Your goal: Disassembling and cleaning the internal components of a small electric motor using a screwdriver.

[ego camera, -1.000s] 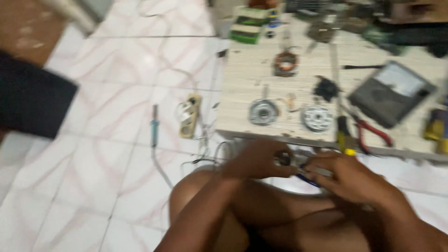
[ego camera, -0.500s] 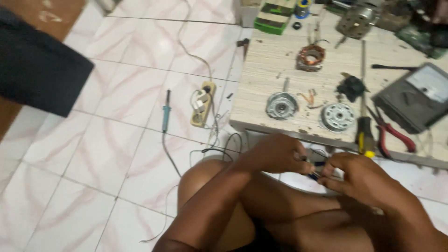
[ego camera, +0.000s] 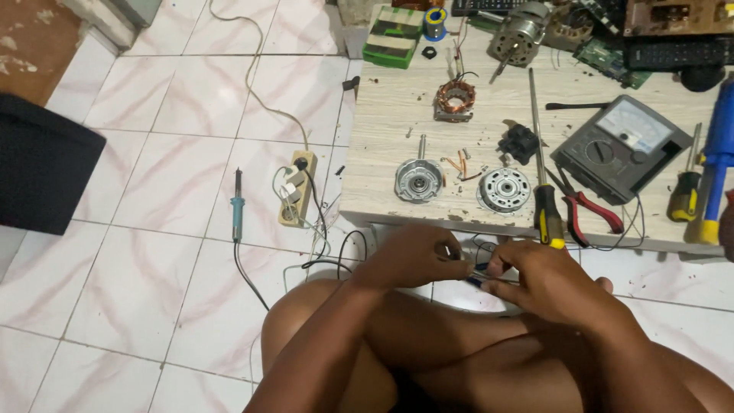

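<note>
A small blue-handled tool [ego camera: 478, 277] is pinched between left hand [ego camera: 413, 256] and right hand [ego camera: 547, 279]; both grips should be kept clenched, steadied over the knees.

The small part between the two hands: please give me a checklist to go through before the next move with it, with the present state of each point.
1. Both hands on the small part: ok; left hand and right hand meet around it.
2. Part identity and condition: cannot tell; fingers cover most of it.
3. Long screwdriver close by: ok; it lies on the low table just beyond the right hand.
4. Red-handled pliers close by: ok, beside the screwdriver.
5. Soldering iron away from the legs: ok; it lies on the floor tiles to the left.
6. Iron hot or cold: cannot tell.
</note>
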